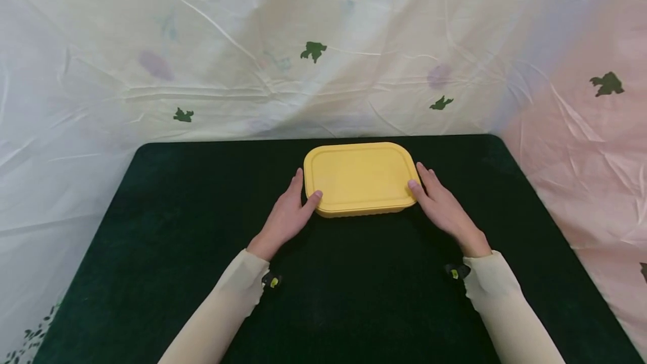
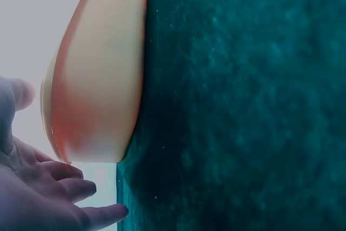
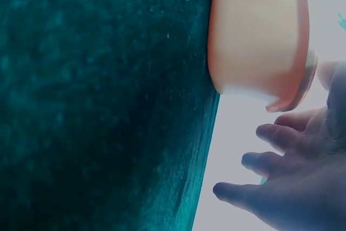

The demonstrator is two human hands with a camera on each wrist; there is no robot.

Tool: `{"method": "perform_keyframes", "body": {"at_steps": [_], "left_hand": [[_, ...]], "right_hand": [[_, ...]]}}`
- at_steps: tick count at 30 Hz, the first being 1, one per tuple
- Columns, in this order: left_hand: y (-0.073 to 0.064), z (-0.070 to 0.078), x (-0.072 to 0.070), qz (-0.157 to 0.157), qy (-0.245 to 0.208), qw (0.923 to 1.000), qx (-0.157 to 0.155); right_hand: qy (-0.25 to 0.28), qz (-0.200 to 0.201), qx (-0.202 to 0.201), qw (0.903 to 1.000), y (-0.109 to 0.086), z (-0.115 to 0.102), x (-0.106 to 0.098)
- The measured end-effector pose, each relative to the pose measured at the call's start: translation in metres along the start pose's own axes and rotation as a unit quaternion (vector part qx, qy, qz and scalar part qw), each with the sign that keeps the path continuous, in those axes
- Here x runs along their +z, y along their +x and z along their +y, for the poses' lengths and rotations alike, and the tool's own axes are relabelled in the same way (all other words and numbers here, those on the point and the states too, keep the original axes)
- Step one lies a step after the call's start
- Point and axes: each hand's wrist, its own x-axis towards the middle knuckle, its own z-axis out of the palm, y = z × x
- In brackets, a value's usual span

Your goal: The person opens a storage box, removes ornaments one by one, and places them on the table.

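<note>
A yellow rectangular lidded container (image 1: 361,178) sits near the far edge of the dark green table, its lid on. At its left end is my left hand (image 1: 285,212), thumb over the lid's near corner and fingers stretched along the side. My right hand (image 1: 447,206) is at the opposite end, its thumb at the lid's edge. Both wrist views show the container's side wall (image 2: 100,74) standing on the cloth. There, the fingers (image 3: 267,160) of the right hand are spread and fairly straight beside the end. Contact of the finger pads is hard to tell.
The dark green cloth-covered table (image 1: 323,296) spreads around the container. Behind it hangs a pale curtain (image 1: 227,44) with leaf prints, pinkish at the right. Small dark devices with yellow-green marks (image 1: 274,282) sit at both wrists, by the cream sleeves (image 1: 217,308).
</note>
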Motion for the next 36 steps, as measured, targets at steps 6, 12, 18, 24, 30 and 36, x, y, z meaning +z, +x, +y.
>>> {"method": "perform_keyframes", "body": {"at_steps": [6,12,18,24,30,36], "left_hand": [[0.001,0.003,0.003,0.002,-0.015,0.9998,0.011],[0.000,0.003,0.004,0.004,-0.033,0.9994,0.011],[0.002,0.006,0.007,0.009,-0.036,0.9993,0.010],[0.002,0.009,0.010,0.016,-0.024,0.9995,0.010],[0.000,0.013,0.009,0.019,-0.010,0.9997,0.009],[-0.002,0.020,0.006,0.038,0.003,0.9991,0.019]], "right_hand": [[0.014,-0.006,0.002,0.9999,0.003,0.002,0.001],[0.033,-0.006,0.008,0.9994,0.004,0.001,0.003],[0.056,-0.003,0.020,0.9982,0.003,-0.006,0.004],[0.066,-0.007,0.031,0.9973,0.000,-0.012,0.003],[0.057,0.002,0.020,0.9982,-0.003,-0.016,0.000],[0.055,0.006,0.017,0.9983,-0.006,-0.021,-0.003]]}}
